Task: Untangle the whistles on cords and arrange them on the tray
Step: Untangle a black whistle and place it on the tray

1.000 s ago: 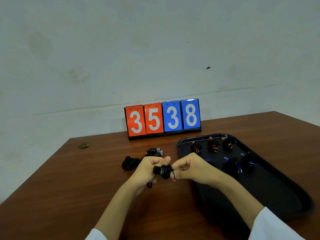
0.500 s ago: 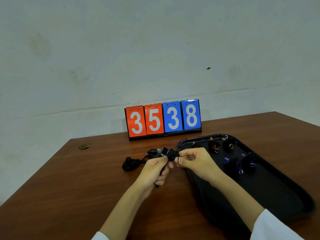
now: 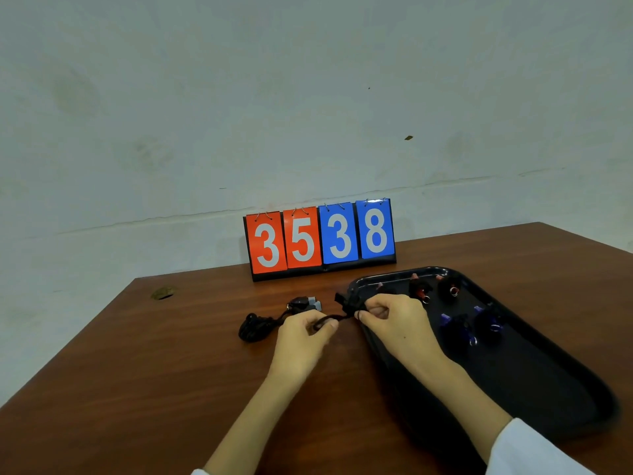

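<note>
Between your two hands, over the left rim of the tray [image 3: 428, 269], a black whistle [image 3: 345, 301] sticks out from your right hand [image 3: 394, 320], whose curled fingers and thumb pinch it. Your left hand [image 3: 301, 334] pinches its cord [image 3: 329, 318] between thumb and forefinger, and the cord runs across the short gap. Just beyond your left hand a grey-and-black whistle [image 3: 304, 303] lies on the brown wooden tabletop [image 3: 171, 371], with its coiled cord [image 3: 255, 328] to that hand's left. Past your right hand, red whistles [image 3: 419, 290] and blue whistles [image 3: 455, 328] sit in the tray. Farther off, a scoreboard [image 3: 322, 238] reading 3538 stands at the tabletop's far edge, before a stained, pale wall [image 3: 308, 97].
</note>
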A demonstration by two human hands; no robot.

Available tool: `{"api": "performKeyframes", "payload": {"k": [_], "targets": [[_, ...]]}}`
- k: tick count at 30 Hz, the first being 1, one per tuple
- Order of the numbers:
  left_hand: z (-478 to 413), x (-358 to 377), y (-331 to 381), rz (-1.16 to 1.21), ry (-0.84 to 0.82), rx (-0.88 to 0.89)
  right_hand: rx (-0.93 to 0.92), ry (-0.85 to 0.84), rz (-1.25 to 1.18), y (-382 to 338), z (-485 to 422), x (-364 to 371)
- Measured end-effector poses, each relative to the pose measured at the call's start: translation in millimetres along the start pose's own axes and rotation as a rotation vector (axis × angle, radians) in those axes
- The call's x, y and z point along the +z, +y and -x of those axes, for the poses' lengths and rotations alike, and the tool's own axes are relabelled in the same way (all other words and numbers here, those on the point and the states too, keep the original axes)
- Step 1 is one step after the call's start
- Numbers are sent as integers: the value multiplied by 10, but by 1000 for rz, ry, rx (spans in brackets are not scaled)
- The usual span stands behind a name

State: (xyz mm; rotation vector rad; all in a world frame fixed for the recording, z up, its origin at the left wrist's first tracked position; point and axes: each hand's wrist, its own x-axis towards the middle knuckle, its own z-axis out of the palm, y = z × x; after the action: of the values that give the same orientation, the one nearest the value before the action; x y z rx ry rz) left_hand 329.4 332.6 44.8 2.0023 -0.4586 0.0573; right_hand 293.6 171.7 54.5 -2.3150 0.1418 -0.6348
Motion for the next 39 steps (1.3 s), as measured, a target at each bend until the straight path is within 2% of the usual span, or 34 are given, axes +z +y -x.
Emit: {"api": "performKeyframes", "payload": {"k": [4, 11, 15, 19, 23, 28, 36, 39], "targets": [[43, 22, 22, -156, 164, 159, -22, -18, 43, -39, 24, 2], [61, 57, 13, -112, 309, 341, -89, -26, 134, -62, 52, 19], [68, 81, 22, -51, 299, 350, -174, -43, 221, -87, 70, 29], [78, 99, 29, -119, 273, 419, -249, -81, 314, -109, 79, 66], [64, 109, 14, -157, 269, 386, -365, 19, 370, -108, 97, 148], [51, 103, 44, -68, 331, 228, -369, -2, 334, -92, 134, 193], [60, 106, 12, -300, 249, 369, -345, 33, 288, -75, 136, 199], [39, 83, 6, -331, 210, 350, -354, 38, 288, -73, 135, 201]]}}
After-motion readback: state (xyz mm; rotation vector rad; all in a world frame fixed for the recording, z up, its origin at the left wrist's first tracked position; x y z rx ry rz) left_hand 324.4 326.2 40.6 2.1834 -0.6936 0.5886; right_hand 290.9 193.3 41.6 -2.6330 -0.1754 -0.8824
